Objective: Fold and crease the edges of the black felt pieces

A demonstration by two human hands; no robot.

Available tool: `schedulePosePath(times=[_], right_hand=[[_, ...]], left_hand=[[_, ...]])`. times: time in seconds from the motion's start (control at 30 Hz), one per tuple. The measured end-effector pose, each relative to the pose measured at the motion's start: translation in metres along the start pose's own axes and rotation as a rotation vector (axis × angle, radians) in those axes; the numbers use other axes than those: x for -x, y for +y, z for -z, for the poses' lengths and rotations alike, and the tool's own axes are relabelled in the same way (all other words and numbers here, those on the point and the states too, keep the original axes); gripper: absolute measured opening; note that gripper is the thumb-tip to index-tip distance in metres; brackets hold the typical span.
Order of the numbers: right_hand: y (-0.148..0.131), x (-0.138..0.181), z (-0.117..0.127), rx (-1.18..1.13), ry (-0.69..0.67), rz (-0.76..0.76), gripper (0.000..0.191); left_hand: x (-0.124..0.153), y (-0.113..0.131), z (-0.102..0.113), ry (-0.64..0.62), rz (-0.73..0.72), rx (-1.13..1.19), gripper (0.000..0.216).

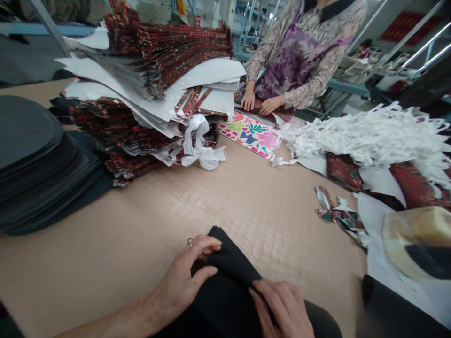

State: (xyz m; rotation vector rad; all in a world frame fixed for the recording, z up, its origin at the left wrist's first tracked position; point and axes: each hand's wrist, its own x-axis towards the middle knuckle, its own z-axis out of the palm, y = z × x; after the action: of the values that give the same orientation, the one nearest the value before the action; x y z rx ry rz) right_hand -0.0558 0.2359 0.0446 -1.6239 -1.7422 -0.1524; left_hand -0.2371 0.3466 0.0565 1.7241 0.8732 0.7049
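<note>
A piece of black fabric [229, 263] lies at the near edge of the tan table [141, 225]. My left hand [186, 277], a ring on one finger, pinches the fabric's folded left edge between thumb and fingers. My right hand [282, 307] presses down on the fabric's right side with its fingers curled over a fold. Both hands are closed on the cloth.
A stack of dark oval pieces [42, 164] sits at the left. Piled red patterned and white sheets [155, 84] rise at the back. White shredded strips [369, 136] lie at the right, a floral sheet [250, 134] beyond. A person across the table rests both hands [260, 102] there.
</note>
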Motion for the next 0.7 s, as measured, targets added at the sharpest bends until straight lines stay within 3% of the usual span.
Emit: schedulePosePath(times=[0.1,0.23,0.4,0.57,0.7], right_hand=[[-0.002,0.001,-0.003,-0.001,0.030,0.000,0.014],[0.003,0.005,-0.001,0.137,-0.013,0.069,0.014],[0.009,0.010,0.002,0.246,-0.031,0.137,0.018],[0.011,0.010,0.001,0.206,-0.009,0.179,0.012],[0.006,0.009,0.002,0.216,-0.024,0.166,0.009]], left_hand=[[-0.003,0.002,-0.002,0.045,0.149,0.141,0.048],[-0.006,0.000,-0.002,0.040,0.194,0.196,0.041],[-0.010,-0.001,0.001,-0.044,0.238,0.304,0.044],[-0.020,-0.003,0.008,-0.152,0.300,0.312,0.027],[-0.031,-0.003,0.012,-0.260,0.371,0.244,0.037]])
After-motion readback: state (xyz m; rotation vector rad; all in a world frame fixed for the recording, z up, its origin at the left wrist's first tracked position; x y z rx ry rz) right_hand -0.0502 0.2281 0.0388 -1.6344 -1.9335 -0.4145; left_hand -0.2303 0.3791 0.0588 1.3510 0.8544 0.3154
